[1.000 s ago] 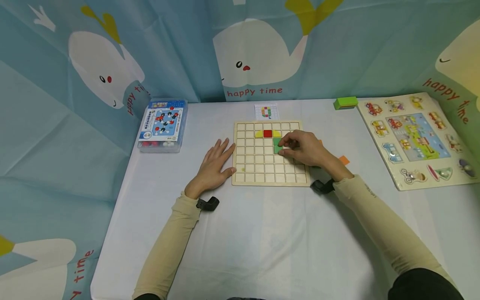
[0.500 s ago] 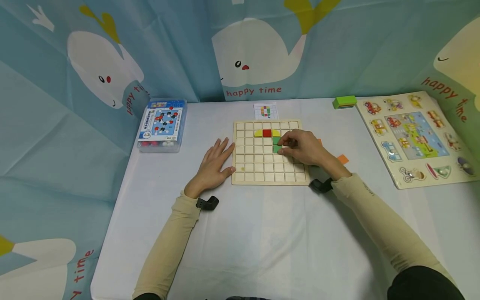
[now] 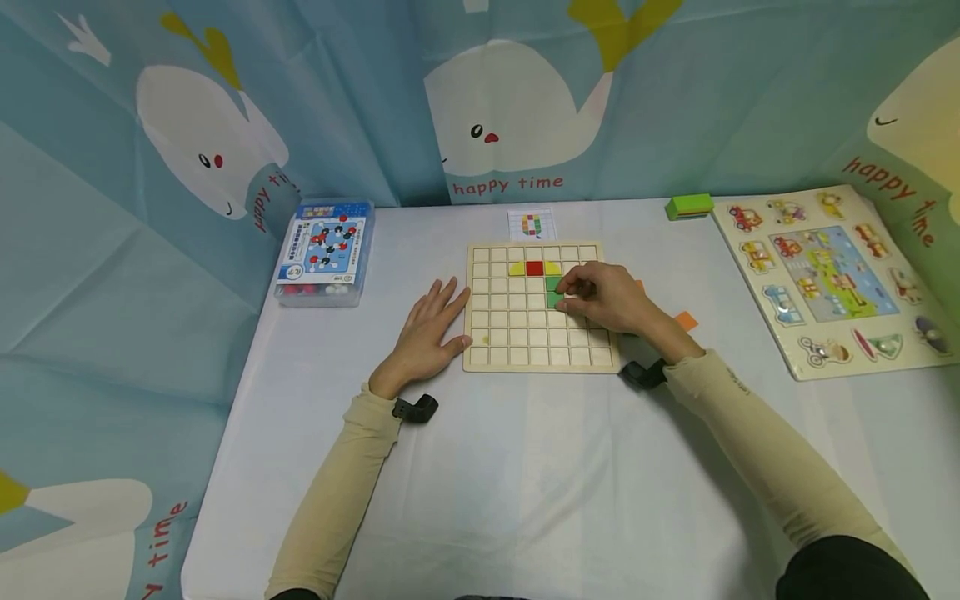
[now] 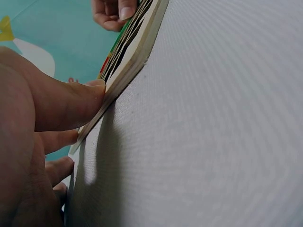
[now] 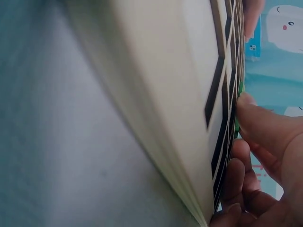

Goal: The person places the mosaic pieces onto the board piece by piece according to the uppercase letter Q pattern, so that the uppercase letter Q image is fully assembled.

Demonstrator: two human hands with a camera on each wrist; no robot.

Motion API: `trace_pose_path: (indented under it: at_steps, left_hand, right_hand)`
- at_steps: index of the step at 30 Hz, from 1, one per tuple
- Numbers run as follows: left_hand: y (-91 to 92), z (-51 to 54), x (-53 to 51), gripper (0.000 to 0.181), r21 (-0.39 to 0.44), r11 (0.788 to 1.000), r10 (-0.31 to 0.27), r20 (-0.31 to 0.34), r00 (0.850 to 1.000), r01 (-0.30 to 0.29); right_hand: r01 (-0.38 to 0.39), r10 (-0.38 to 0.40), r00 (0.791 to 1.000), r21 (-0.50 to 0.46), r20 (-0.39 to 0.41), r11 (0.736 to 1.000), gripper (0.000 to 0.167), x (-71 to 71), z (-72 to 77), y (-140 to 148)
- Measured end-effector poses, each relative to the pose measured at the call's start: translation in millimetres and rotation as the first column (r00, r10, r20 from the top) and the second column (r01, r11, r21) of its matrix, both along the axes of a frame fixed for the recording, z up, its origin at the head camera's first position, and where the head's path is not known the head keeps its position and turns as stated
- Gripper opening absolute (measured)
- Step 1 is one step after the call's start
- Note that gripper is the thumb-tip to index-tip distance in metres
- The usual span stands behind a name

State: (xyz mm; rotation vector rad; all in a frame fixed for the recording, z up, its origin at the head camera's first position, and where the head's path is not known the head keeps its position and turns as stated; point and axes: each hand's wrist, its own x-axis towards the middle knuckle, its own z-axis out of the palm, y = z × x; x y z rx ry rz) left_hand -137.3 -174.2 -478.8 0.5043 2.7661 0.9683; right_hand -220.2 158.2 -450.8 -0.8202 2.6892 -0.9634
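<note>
Wooden grid board (image 3: 540, 367) at the centre of the frame. The right hand (image 3: 606, 296), right of centre, pinches the lower green tile (image 3: 553, 302) between thumb and forefinger; this tile sits on the board directly below the upper green tile (image 3: 552, 284). The left hand (image 3: 423, 340), left of centre, grasps nothing: fingers spread, thumb touching the board's edge. Pattern card (image 3: 532, 224) noted at upper centre.

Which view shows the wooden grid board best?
The head view: it shows the wooden grid board from above, with only part hidden by the right hand. The left wrist view catches its edge and slanted grid; the right wrist view, a blurred edge and steeply slanted cells.
</note>
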Motion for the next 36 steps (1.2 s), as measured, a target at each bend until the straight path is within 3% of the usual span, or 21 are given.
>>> trace_pose_path:
  at_steps: [9,14,26,32,36]
  left_hand:
    - [1.0,-0.4,0.3,0.077,-0.006,1.000,-0.005,0.010,1.000,0.005]
    - [1.0,-1.2,0.6,0.077,-0.006,1.000,-0.005,0.006,1.000,0.005]
    - [-1.8,-3.2,0.2,0.077,-0.012,1.000,-0.004,-0.006,1.000,0.004]
    - [-1.1,-1.8,0.0,0.077,-0.014,1.000,-0.005,-0.006,1.000,0.005]
    - [0.3,-0.8,0.8,0.076,-0.009,1.000,-0.007,-0.011,1.000,0.006]
  right_hand:
    - [-0.021,0.021,1.000,-0.023,0.016,1.000,0.021,-1.1,1.5,6]
    - [0.032,-0.031,0.999,-0.021,0.023,0.999,0.023,-0.3,7.1,17]
    - [0.127,-0.128,0.992,0.060,0.011,0.990,0.019,8.0,28.0,73]
    - [0.171,-0.168,0.985,0.087,-0.042,0.981,0.019,13.8,30.2,101]
    - [0.203,-0.201,0.979,0.099,-0.035,0.974,0.020,18.4,29.9,116]
